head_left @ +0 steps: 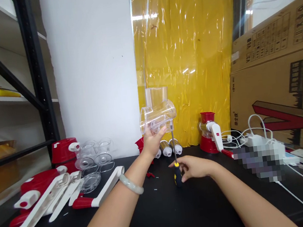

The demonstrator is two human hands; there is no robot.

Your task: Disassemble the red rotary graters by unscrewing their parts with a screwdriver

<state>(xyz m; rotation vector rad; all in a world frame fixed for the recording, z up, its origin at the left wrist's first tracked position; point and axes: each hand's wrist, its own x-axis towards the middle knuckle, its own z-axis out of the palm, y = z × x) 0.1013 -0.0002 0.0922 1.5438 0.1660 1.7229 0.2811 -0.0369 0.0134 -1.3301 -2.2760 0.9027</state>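
Observation:
My left hand (153,142) holds up a clear plastic housing (158,110), with its wide round opening facing left and a square chute pointing up. Below its right end a screwdriver (178,174) with a dark blue and yellow handle stands upright, its shaft reaching up to the housing's underside. The fingers of my right hand (191,167) are beside the handle, thumb and fingertips at its right side. A pale bangle is on my left forearm.
Red and white cranks (106,192), red bases (65,151) and clear parts (87,162) lie at the left. Metal drums (166,149) stand behind my left hand. An assembled red grater (208,136), white cables and a cardboard box (273,95) are at the right.

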